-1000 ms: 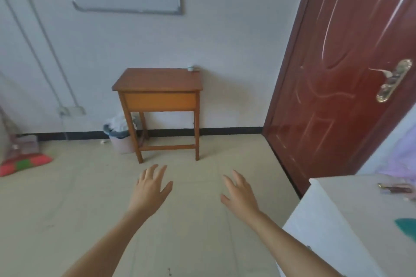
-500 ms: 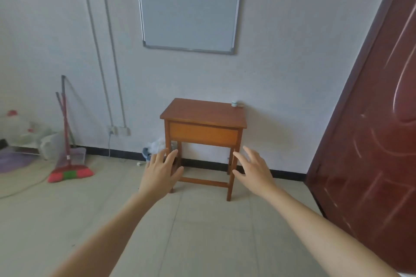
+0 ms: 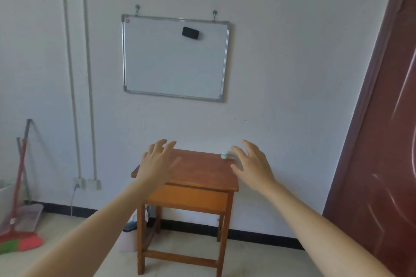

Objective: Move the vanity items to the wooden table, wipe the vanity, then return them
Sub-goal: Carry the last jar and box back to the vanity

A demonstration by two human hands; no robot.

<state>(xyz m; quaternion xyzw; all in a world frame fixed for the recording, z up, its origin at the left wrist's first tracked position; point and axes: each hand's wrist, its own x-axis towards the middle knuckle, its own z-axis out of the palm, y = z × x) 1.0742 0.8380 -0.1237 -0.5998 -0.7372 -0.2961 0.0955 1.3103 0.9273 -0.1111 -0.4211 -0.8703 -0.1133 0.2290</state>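
A small wooden table (image 3: pixel 202 171) with a drawer front stands against the white wall straight ahead. A tiny white jar with a teal band (image 3: pixel 224 155) sits at its back right corner. My left hand (image 3: pixel 157 162) is stretched out in front of the table's left side, fingers spread, holding nothing. My right hand (image 3: pixel 252 164) is held out in front of the table's right side, just right of the jar, fingers apart and empty. The vanity is out of view.
A whiteboard (image 3: pixel 175 58) with a black eraser hangs above the table. A dark red door (image 3: pixel 382 164) fills the right side. A broom and dustpan (image 3: pixel 20 220) lean at the left wall. A bin (image 3: pixel 129 236) stands under the table's left side.
The view has swung left and up, away from the white vanity corner and onto the wall. The table is now closer. Both hands stay spread and empty, raised in front of it.
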